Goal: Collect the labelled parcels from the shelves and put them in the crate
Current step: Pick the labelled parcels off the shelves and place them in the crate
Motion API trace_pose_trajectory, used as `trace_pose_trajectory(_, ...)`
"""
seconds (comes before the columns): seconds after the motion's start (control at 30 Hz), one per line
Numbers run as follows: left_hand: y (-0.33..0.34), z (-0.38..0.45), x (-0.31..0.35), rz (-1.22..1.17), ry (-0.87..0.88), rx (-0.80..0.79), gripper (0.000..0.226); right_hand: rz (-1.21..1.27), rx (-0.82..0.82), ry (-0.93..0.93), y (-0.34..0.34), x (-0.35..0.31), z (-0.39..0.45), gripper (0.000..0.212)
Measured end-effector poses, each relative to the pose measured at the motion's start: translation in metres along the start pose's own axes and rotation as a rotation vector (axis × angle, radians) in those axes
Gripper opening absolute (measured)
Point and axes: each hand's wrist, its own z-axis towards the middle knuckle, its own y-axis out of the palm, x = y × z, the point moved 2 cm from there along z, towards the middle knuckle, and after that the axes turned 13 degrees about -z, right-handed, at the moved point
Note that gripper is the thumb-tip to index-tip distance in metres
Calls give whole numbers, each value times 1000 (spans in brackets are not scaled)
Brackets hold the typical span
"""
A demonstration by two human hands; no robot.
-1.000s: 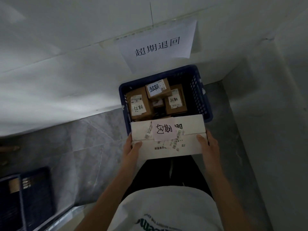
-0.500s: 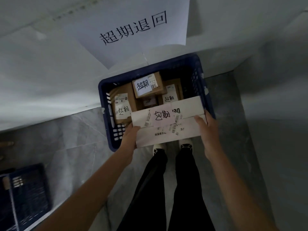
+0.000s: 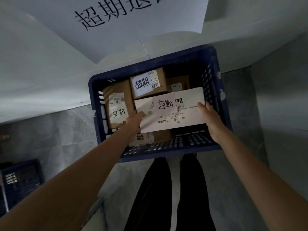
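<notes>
- Blue crate [image 3: 216,90] on the floor against the wall, already carrying several brown parcels; best to aim the load at the crate's right-hand half, where the dark gap along the right wall looks least filled.
- Paper sign [image 3: 116,27] on the wall above the crate's far edge: top of its handwriting cut off by the frame, so not fully readable.
- White parcel [image 3: 191,99] held flat just inside the crate, over its near-right part, pink handwritten label [image 3: 165,105] facing up; seemingly not yet set down, though whether its underside already touches anything below cannot be told.
- Advisable: keep it level, lower both ends together, let it rest across the brown parcels rather than tip into the gap, label kept upward.
- Left brown parcel [image 3: 116,105] along the crate's left wall and far brown parcel [image 3: 150,82] near the far edge, both labelled; two more brown ones mostly covered, one under the white parcel near the near edge, one behind it on the right.
- Left hand [image 3: 133,121] gripping the white parcel's left end, thumb on top, other fingers hidden beneath.
- Right hand [image 3: 210,117] gripping the right end, thumb on top, fingers curled round the edge out of sight.
- Second dark crate [image 3: 20,179] at the floor's left edge, cut off and dim; contents impossible to make out.
</notes>
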Motion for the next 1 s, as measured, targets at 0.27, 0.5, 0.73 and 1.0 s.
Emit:
trace_pose_trajectory(0.27,9,14,-4,326,136,83,48,-50,3,-19,6,0,25,64)
trace_pose_trajectory(0.5,15,8,-11,441,208,149,56,-116,41,-70,12,5,26,66)
trace_pose_trajectory(0.73,2,-6,-11,504,243,156,62,-288,235,-192,6,-19,4,73)
trace_pose_trajectory(1.0,-39,-97,14,501,325,204,64,-603,223,-510,23,-82,-75,64)
